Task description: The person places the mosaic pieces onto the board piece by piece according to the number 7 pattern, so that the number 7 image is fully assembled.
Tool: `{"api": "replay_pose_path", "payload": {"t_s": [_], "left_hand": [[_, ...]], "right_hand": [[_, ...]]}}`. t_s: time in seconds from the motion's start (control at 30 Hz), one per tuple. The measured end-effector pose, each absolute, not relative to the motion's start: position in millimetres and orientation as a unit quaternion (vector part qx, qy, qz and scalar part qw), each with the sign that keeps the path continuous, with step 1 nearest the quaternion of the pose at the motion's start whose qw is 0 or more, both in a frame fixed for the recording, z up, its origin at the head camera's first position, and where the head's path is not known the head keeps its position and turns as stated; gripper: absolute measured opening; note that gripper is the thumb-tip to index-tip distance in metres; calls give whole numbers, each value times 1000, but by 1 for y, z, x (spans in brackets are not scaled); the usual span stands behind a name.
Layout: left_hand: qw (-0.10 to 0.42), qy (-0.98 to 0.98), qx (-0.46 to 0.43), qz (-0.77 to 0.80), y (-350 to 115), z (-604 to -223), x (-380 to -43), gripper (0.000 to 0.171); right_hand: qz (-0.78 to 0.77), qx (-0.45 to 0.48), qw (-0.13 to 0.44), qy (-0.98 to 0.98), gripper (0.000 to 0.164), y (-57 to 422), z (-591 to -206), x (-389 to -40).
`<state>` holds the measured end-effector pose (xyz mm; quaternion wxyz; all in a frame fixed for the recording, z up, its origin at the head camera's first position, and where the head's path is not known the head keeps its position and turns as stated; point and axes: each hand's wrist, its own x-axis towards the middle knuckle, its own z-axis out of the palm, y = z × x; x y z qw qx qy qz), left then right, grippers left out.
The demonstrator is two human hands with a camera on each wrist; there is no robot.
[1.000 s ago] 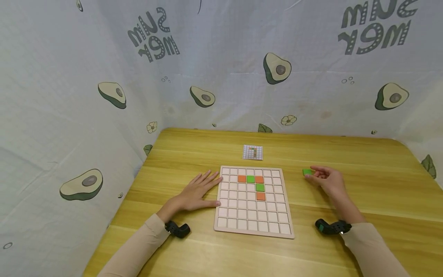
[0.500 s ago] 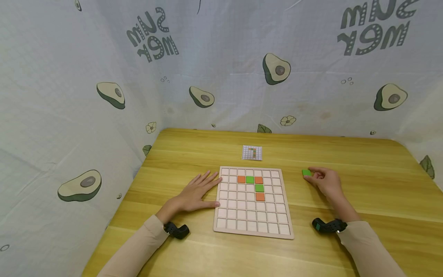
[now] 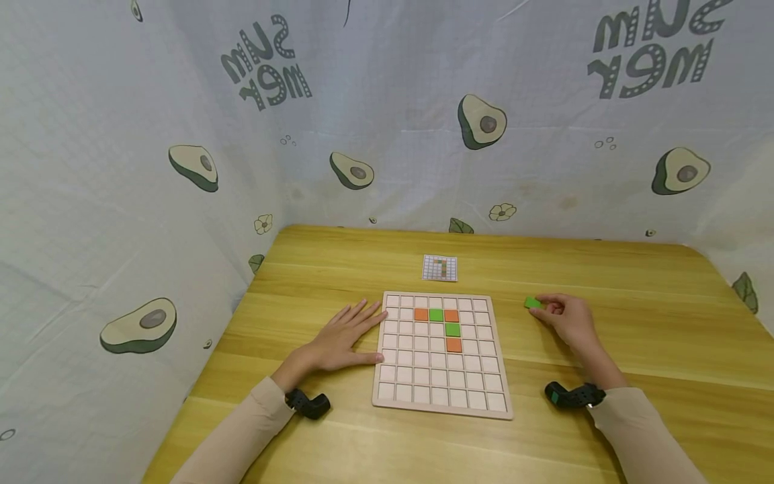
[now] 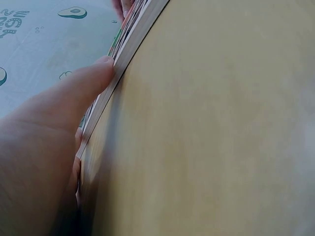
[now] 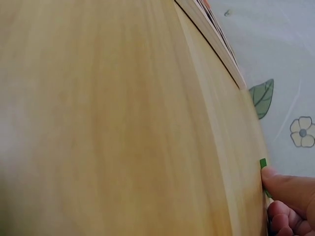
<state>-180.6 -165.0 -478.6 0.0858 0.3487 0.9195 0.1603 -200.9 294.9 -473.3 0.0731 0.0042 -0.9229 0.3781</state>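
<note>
A pale wooden grid board (image 3: 381,396) lies on the table in the head view. Orange (image 3: 421,314), green (image 3: 436,314) and orange (image 3: 451,315) tiles sit in its second row, with a green tile (image 3: 452,329) and an orange tile (image 3: 453,345) below the last. My left hand (image 3: 353,326) lies flat on the table, fingers straight against the board's left edge (image 4: 133,34); the thumb (image 4: 88,83) touches that edge. Right of the board, my right hand (image 3: 559,312) pinches a loose green tile (image 3: 533,303) at the table surface; the right wrist view shows that tile (image 5: 263,163) against a fingertip (image 5: 285,184).
A small pattern card (image 3: 440,267) lies behind the board. The wooden table (image 3: 653,336) is closed in by an avocado-print cloth (image 3: 387,134) at the back and both sides. A black wrist camera (image 3: 308,403) sits on each forearm.
The right hand and its green tile have shifted slightly left, toward the board. The left hand has not moved.
</note>
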Motion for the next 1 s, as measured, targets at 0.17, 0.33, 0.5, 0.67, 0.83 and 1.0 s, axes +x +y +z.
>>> {"api": "replay_pose_path", "payload": {"t_s": [0.17,0.33,0.5,0.67,0.83,1.0], "left_hand": [[82,919,350,164,-166,-481,-180,87],[82,920,348,162,-166,-483,-181,88],[89,920,346,163,-166,-480,-180,89],[88,919,347,165,-166,-479,-180,88],[85,920,347,164,-166,-479,-181,87],[91,920,343,166,-165,-477,-180,88]], "right_hand": [[370,12,78,-926,31,294,-473,-200],[368,14,78,-926,30,293,-472,-199],[370,10,75,-926,34,294,-471,-198],[373,6,68,-925,36,296,-469,-197],[379,10,64,-923,38,297,-464,-193],[378,20,61,-923,37,296,-458,-187]]}}
